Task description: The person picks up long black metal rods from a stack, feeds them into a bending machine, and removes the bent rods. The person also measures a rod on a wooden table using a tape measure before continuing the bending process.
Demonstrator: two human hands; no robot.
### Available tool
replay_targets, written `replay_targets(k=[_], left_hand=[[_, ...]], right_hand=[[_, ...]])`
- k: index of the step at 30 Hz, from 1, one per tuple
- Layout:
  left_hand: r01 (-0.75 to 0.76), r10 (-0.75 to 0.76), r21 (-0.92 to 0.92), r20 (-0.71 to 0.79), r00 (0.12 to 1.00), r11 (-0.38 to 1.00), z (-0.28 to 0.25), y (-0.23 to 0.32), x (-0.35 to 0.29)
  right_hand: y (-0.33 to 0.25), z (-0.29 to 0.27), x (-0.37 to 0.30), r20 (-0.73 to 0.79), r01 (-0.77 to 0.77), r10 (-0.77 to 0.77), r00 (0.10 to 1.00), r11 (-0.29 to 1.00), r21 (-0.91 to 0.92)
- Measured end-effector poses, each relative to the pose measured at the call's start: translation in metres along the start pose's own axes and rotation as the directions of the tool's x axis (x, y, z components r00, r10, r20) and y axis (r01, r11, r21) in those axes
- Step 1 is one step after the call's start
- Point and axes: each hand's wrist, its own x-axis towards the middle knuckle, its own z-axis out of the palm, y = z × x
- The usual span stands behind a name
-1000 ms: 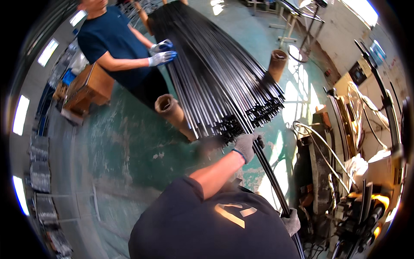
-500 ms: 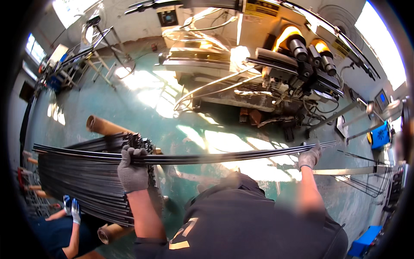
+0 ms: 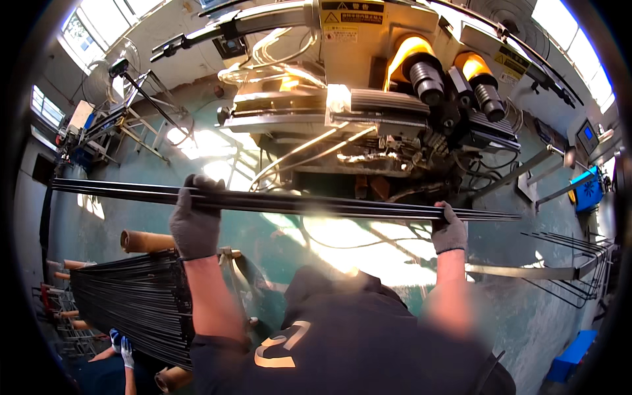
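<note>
A bundle of several long, thin black rods (image 3: 316, 205) stretches almost level across the view in front of me. My left hand (image 3: 196, 220), in a grey glove, is closed around the bundle left of its middle. Toward the right end, my right hand (image 3: 450, 229), also gloved in grey, grips the same rods. Past my right hand the rod ends fan slightly apart. Below and left of my left hand lies a big stack of similar black rods (image 3: 131, 306), apart from the bundle I hold.
Cardboard tubes (image 3: 148, 241) sit beside the stack. At lower left a co-worker's gloved hands (image 3: 122, 345) touch the stack's near edge. Ahead stands a large machine (image 3: 375, 105) with rollers and hoses. A bent-wire rack (image 3: 579, 270) and blue boxes (image 3: 571, 355) are on the right.
Both my hands have raised the bundle away from the stack and farther forward, toward the machine. The machine appears closer and the stack lower in view.
</note>
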Motion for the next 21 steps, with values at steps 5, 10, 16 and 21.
replay_targets(k=[5,10,16,21], left_hand=[[-0.037,0.032,0.109,0.052,0.998,0.993,-0.054,0.047,0.05],[0.012,-0.021,0.126,0.067,0.997,0.992,-0.105,0.011,0.137],[0.081,-0.043,0.133,-0.27,0.962,0.988,-0.125,-0.041,0.236],[0.155,-0.1,0.088,-0.448,0.889,0.984,-0.106,-0.089,0.302]], right_hand=[[-0.025,0.048,0.05,-0.05,0.149,-0.146,0.988,0.987,0.063],[-0.038,0.106,0.097,-0.235,0.319,-0.302,0.924,0.947,0.038],[-0.059,0.203,0.122,-0.389,0.4,-0.431,0.814,0.902,-0.162],[-0.068,0.207,0.174,-0.234,0.35,-0.343,0.91,0.937,-0.012]])
